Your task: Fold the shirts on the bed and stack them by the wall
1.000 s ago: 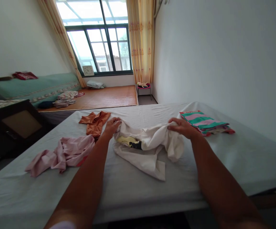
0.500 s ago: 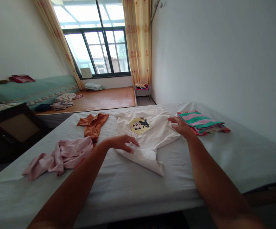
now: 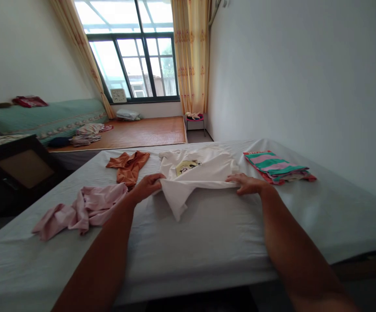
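Note:
A white T-shirt with a yellow and black cartoon print lies on the grey sheet, its near part lifted and folded partly over the print. My left hand is closed on the shirt's near left edge. At the near right edge, my right hand pinches the fabric between thumb and fingers. Between the hands the cloth is drawn into a taut line, and one pointed corner hangs toward me. The stacked clothes, with a green and pink striped piece on top, lie just beyond my right hand.
Left of the shirt lie a crumpled rust-brown garment and a pink garment. The sheeted bed reaches to the right wall. Behind it are a second bed with a brown mat, a dark cabinet and a small stool.
Both hands have taken hold of the shirt's near edges. The near cloth has risen and folded away from me, covering part of the print. My left hand shifted left.

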The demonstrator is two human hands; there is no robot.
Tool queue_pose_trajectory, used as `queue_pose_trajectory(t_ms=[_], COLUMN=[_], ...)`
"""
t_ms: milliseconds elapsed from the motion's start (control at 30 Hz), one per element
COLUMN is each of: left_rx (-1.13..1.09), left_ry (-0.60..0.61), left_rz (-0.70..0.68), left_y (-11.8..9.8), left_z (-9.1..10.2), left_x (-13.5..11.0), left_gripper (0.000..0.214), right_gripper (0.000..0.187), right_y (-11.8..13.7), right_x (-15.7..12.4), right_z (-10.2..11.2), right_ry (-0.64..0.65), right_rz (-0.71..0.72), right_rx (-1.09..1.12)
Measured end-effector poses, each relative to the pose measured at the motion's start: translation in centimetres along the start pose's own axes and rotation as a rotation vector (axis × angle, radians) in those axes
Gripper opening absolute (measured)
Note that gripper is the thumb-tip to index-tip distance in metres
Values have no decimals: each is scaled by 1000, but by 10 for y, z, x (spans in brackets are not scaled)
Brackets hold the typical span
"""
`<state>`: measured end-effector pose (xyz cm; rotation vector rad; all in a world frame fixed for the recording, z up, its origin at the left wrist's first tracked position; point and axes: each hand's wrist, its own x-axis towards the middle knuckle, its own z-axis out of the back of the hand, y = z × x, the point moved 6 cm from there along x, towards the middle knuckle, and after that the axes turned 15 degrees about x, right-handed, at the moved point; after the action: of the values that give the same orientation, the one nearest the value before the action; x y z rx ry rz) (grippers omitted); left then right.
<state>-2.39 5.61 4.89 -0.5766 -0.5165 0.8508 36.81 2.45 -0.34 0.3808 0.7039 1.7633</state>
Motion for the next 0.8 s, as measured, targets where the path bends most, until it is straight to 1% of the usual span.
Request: queue_pose_trajectory(t_ms=[33,100,200,267,333,400,433,500,600,667,733,767,800], left_rx=[-48,-94,-81,-71,-76,-82,-83,-67,-28,-21,-47,-75,-117], left_ry=[-17,42,183,232,236,246,266,346,472,506,513,495,448], left_rz=[39,105,150,146,120,82,65,40,8,-6,14,42,83], left_y=[6,13,14,11,9,9,10,13,11,7,3,3,5], left_z=[11,21,15,7,4,4,4,4,1,-1,-3,-4,-3], left_x=[-5,-13,-20,-20,-18,-18,-19,-23,-29,-31,-31,-31,-28], left_gripper=[25,28,31,33,36,35,34,32,31,30,30,29,30], right_gripper=[66,56,35,25,24,30,34,42,47,47,46,45,44], right_y=[0,2,10,18,26,30,30,26,22,21,19,17,14], right_x=[0,0,2,1,-5,-17,-23,-34,-44,-46,-46,-44,-41], right_z=[1,3,7,15,27,41,46,50,42,34,31,32,33], right_ry=[-16,-69,-170,-258,-341,-373,-359,-271,-55,50,69,53,18], right_rz=[2,4,-5,6,83,175,195,156,27,-34,-56,-55,-50], right_rx=[3,4,-11,6,116,307,405,539,574,561,579,603,641])
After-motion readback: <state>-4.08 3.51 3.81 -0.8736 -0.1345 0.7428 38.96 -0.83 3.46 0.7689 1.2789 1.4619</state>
